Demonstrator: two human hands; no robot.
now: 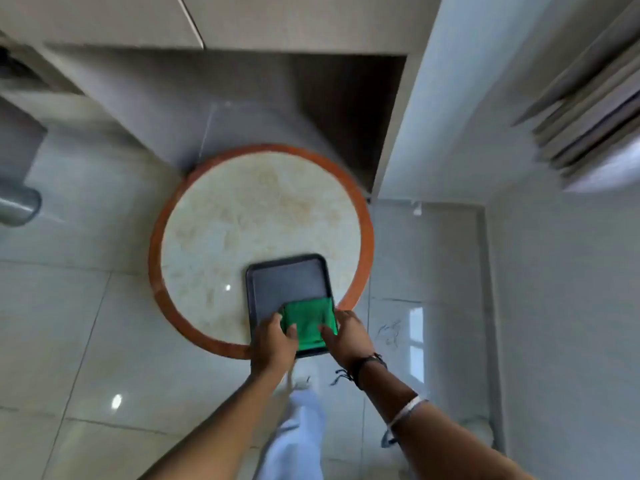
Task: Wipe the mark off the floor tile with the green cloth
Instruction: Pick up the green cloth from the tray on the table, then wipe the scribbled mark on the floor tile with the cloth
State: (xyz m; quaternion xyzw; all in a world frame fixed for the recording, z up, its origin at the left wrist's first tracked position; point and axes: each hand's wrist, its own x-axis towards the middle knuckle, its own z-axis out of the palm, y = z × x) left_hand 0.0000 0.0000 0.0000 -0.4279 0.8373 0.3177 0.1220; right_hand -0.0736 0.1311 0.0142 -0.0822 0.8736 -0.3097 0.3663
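Even, bright daylight. Window reflections glare on the glossy floor, with small specular spots lower left. Deep shadow fills the recess. Motion blur softens everything, strongest at the edges; wide-angle distortion bends straight lines.

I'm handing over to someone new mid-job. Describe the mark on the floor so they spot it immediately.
Start at the round table with the orange rim. Just to its right, on the glossy pale floor tile level with the dark tray holding the green cloth, is the mark: a thin dark scribble. It is the only drawn-looking line there; the bright patches nearby are reflections.
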